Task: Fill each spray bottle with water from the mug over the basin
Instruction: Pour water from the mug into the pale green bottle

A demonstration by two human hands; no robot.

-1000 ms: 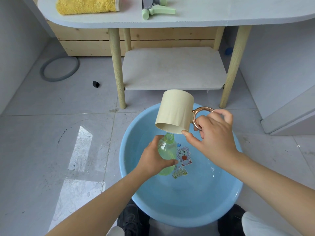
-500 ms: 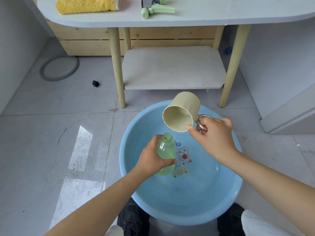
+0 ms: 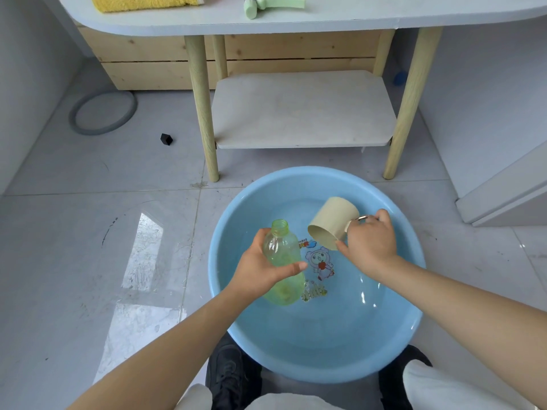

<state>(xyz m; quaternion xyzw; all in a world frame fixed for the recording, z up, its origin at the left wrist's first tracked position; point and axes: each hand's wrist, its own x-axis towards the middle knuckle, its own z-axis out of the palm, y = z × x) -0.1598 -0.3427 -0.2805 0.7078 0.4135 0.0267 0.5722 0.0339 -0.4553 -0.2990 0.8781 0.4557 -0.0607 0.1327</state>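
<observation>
Both hands grip containers: left hand bottle, right hand tipped mug.

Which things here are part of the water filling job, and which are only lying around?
Part of the job:
green bottle, held by the left hand
beige mug, held by the right hand
blue basin
green spray head on the table

Lying around:
yellow towel
grey ring
small black block

Basin floor, cartoon sticker, lettering perhaps there, too blurred to read
</observation>
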